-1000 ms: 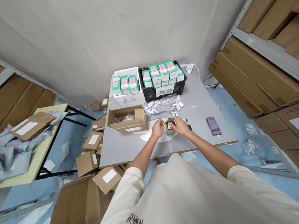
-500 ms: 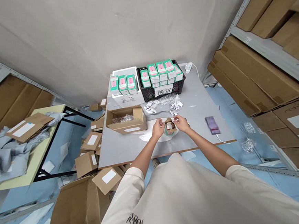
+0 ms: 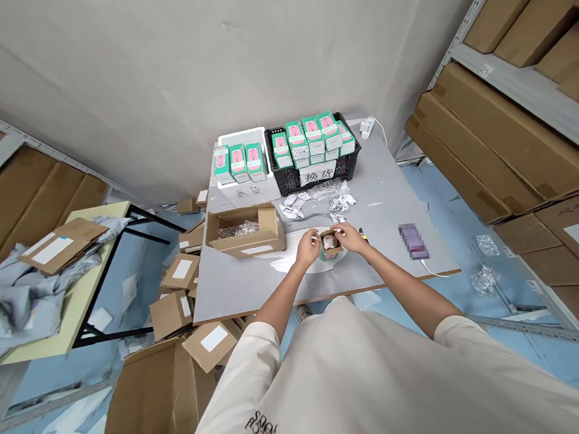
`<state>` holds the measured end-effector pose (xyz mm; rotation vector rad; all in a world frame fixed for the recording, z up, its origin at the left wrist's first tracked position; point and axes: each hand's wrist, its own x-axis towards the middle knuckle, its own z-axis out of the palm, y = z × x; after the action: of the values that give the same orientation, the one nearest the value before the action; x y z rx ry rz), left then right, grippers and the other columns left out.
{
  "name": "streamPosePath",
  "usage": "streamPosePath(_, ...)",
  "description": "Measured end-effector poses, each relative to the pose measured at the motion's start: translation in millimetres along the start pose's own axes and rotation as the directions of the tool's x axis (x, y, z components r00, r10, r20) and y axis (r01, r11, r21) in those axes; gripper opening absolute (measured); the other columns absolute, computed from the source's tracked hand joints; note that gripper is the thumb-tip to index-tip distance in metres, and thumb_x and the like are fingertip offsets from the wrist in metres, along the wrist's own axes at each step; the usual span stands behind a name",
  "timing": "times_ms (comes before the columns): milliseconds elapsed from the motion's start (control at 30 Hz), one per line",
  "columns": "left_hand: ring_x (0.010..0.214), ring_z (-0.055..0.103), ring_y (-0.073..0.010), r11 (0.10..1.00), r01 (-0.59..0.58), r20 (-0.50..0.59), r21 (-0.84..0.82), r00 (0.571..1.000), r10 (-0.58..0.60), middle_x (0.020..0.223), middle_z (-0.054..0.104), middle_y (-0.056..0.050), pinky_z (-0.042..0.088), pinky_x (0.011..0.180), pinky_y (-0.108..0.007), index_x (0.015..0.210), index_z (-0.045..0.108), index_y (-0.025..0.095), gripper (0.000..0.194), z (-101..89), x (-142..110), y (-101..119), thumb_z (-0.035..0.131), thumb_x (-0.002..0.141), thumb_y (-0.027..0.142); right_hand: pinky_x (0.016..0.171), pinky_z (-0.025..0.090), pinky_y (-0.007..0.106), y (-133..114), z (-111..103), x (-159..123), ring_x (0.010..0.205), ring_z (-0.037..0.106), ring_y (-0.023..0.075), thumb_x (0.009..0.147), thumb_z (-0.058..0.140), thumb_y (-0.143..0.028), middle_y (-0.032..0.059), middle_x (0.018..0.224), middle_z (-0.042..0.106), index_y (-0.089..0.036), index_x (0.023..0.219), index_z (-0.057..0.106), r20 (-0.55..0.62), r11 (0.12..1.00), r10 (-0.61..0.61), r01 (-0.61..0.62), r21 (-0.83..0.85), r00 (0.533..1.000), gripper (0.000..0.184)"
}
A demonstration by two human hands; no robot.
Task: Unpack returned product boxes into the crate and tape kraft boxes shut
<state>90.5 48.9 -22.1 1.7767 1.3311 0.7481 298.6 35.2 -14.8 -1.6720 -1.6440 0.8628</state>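
A small green box (image 3: 328, 245) with brown flaps stands open on the grey table (image 3: 239, 288), something pale showing inside it. My left hand (image 3: 306, 248) is curled against its left side, fingers pinched at a flap. On the right side, my right hand (image 3: 352, 237) grips the box's top edge. An open brown carton (image 3: 245, 231) holding clear plastic sits just left of my hands. Crumpled white wrappers (image 3: 318, 201) lie behind the box.
A white tray (image 3: 243, 167) and a black crate (image 3: 314, 149) of green-and-pink boxes stand at the table's far edge. A blurred purple item (image 3: 412, 241) and cable lie right. Cartons litter the floor at left; shelves of cartons flank both sides.
My hands have shifted slightly around the small box: the right hand drew back from over its top to its right edge. The box stays in place.
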Motion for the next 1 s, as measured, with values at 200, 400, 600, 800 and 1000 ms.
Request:
streamPosePath(200,0.103,0.066,-0.0188,0.99,-0.059,0.053,0.128,0.997,0.052,0.121,0.066,-0.007,0.053,0.098,-0.034,0.112,0.064,0.022,0.031,-6.5,-5.8,4.0,0.05,0.088,0.008,0.1,0.05,0.038,-0.8,-8.1,-0.3,0.105,0.065,0.0202,0.085,0.046,-0.015,0.0064,0.114,0.07,-0.022,0.105,0.075,0.041,1.0,0.003,-0.004,0.015,0.999,0.036)
streamPosePath(400,0.135,0.052,-0.0318,0.953,-0.196,0.187,0.229,0.97,0.155,0.147,0.053,-0.015,0.042,0.113,-0.044,0.144,0.048,0.019,0.074,-7.5,-13.8,3.8,0.077,0.076,0.028,0.105,0.048,0.039,1.9,-13.9,-2.9,0.113,0.065,0.0207,0.088,0.047,-0.017,0.0075,0.12,0.071,-0.021,0.109,0.075,0.066,0.999,0.001,-0.005,0.054,0.998,0.035)
streamPosePath(600,0.13,0.055,-0.033,0.957,-0.071,0.122,0.283,0.992,0.037,0.141,0.056,-0.017,0.044,0.106,-0.043,0.141,0.049,0.019,0.063,1.4,-16.7,7.7,0.068,0.088,0.046,0.103,0.051,0.04,3.2,-13.1,-2.8,0.108,0.068,0.0206,0.087,0.05,-0.018,0.0056,0.118,0.074,-0.023,0.11,0.077,0.047,0.997,0.024,-0.027,0.075,0.999,0.036)
streamPosePath(800,0.123,0.058,-0.0327,0.944,0.075,0.012,0.32,0.997,-0.083,0.131,0.06,-0.016,0.044,0.102,-0.043,0.134,0.051,0.02,0.048,14.2,-10.0,6.9,0.064,0.09,0.035,0.1,0.053,0.041,-0.7,-12.5,-4.9,0.103,0.069,0.0202,0.086,0.051,-0.018,0.0042,0.115,0.075,-0.024,0.109,0.076,0.039,0.996,0.045,-0.047,0.07,0.998,0.034)
streamPosePath(1000,0.118,0.059,-0.0301,0.965,0.091,-0.059,0.248,0.995,-0.079,0.132,0.057,-0.016,0.044,0.102,-0.042,0.141,0.042,0.02,0.06,23.4,-11.0,4.6,0.066,0.087,0.031,0.091,0.054,0.036,2.9,-6.9,-9.9,0.087,0.068,0.0166,0.082,0.054,-0.017,0.0073,0.124,0.071,-0.021,0.122,0.067,0.042,0.997,0.019,-0.022,0.073,0.999,0.042)
